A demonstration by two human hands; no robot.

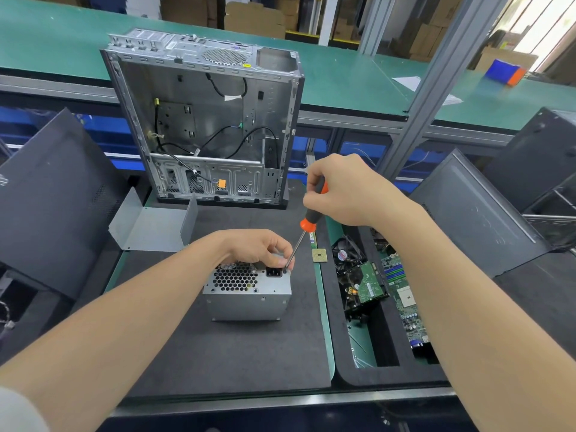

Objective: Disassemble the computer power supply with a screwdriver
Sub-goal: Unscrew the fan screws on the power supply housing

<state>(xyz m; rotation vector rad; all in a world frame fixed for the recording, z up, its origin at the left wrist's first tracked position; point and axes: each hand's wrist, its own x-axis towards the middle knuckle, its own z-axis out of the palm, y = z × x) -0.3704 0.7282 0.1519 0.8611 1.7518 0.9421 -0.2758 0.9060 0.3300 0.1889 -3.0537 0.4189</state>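
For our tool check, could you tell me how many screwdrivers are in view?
1: the screwdriver, held in the right hand, tip on the power supply beside the left hand. Others may be hidden.

The right hand (346,188) hid the top of the black-and-orange-handled screwdriver (307,224). Below that grip, its steel tip vanished behind fingertips (282,261) of the left hand (255,244) at the grey metal power supply box (246,297); contact with a screw could not be told. Left of the grip, a black sheet-metal case panel (46,198) ran out of frame.
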